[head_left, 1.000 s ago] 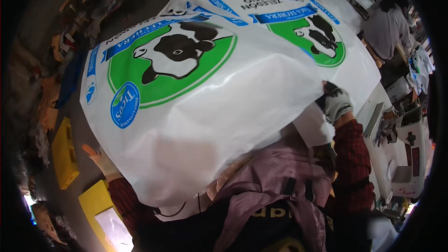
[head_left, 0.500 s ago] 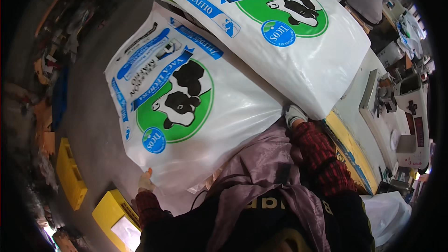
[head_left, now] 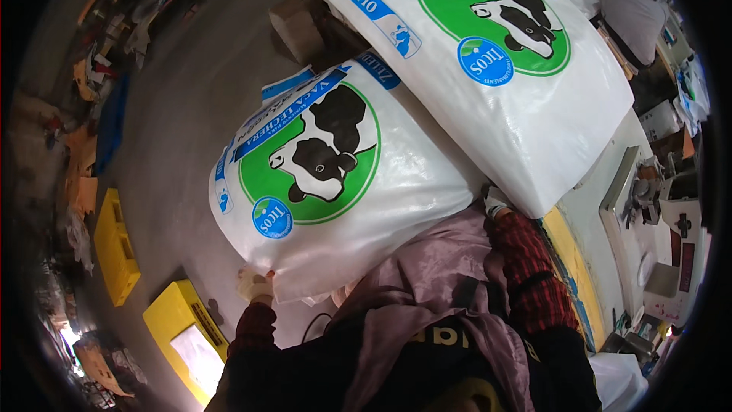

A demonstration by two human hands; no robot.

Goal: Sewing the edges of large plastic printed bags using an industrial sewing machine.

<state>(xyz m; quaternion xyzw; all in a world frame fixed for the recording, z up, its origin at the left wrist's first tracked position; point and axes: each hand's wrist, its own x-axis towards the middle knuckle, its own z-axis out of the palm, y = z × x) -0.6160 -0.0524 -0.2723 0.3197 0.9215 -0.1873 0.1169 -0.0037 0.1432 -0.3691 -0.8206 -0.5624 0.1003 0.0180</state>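
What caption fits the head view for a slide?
Gloved left hand and right hand grip the near end of a white cow-print sack beside a second sack above a grey floor.

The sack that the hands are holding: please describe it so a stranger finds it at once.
On the grey floor lie white sacks. The held sack is the lower one, against the person's chest, left hand at its bottom corner. Unlike the larger upper sack, its cow faces left.

The sack [head_left: 335, 183] I hold is white woven plastic, full and bulging, printed with a black-and-white cow on a green disc and blue bands. It lies tilted, its upper end against a second, matching sack [head_left: 488, 53].
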